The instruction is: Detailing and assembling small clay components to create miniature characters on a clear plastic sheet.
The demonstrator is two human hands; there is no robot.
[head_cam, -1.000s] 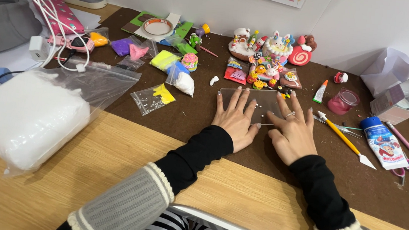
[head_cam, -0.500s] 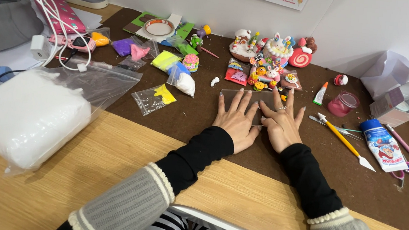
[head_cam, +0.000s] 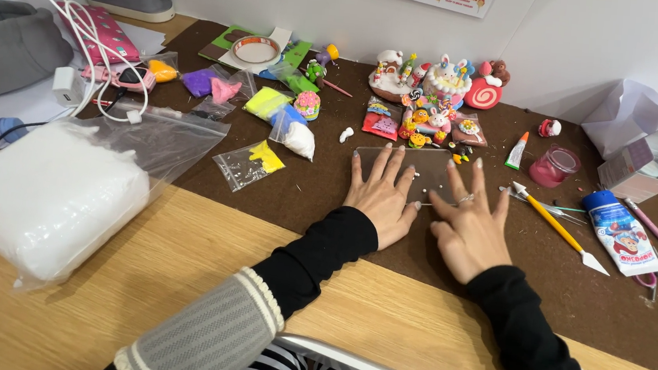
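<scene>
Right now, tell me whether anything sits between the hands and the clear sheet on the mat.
Nothing visible does. The left hand lies flat with its fingers on the clear plastic sheet, and the right hand has its fingertips on the sheet's right part. The small clay figures lie just beyond the sheet's far edge.

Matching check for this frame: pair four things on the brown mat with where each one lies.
Things:
1. clear sheet
2. large bag of white clay
3. pink jar
4. yellow-handled tool

Places:
A. at the far left, partly on the bare wood of the table
B. under the fingertips of the left hand and the right hand
C. right of the right hand, lying slantwise on the brown mat
D. beyond the right hand, right of the small white tube

Pairs: 1-B, 2-A, 3-D, 4-C
</scene>
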